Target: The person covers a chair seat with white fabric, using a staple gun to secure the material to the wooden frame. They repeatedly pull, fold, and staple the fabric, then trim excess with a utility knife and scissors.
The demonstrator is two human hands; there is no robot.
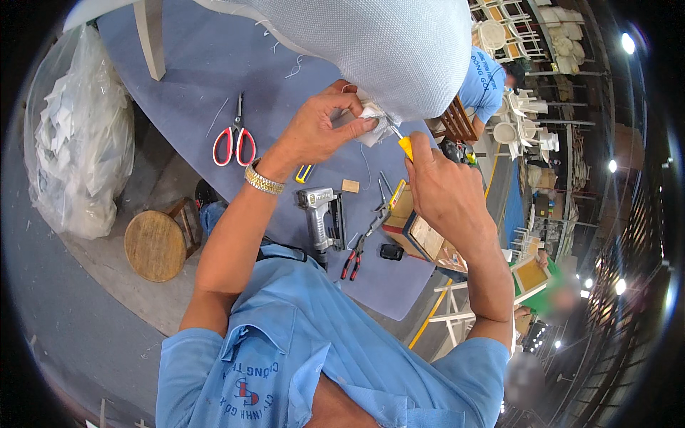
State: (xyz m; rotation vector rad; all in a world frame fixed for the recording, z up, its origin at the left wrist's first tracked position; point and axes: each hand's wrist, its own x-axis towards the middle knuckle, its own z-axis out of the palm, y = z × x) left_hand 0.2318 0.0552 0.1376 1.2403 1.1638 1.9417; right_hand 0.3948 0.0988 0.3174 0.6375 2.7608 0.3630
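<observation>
A large piece covered in pale grey woven fabric fills the top of the view, with a wooden leg at its left. At its lower edge, my left hand pinches a folded white flap of fabric between thumb and fingers. My right hand is closed round a yellow-handled tool with a thin metal shaft. The shaft points up-left against the fabric edge beside the flap. Its tip is too small to make out, so I cannot tell the tool's exact kind.
On the blue-grey table lie red-handled scissors, a staple gun, red-handled pliers and a small wooden block. A box stands at right. Left are a clear plastic bag and a round stool. A co-worker is beyond.
</observation>
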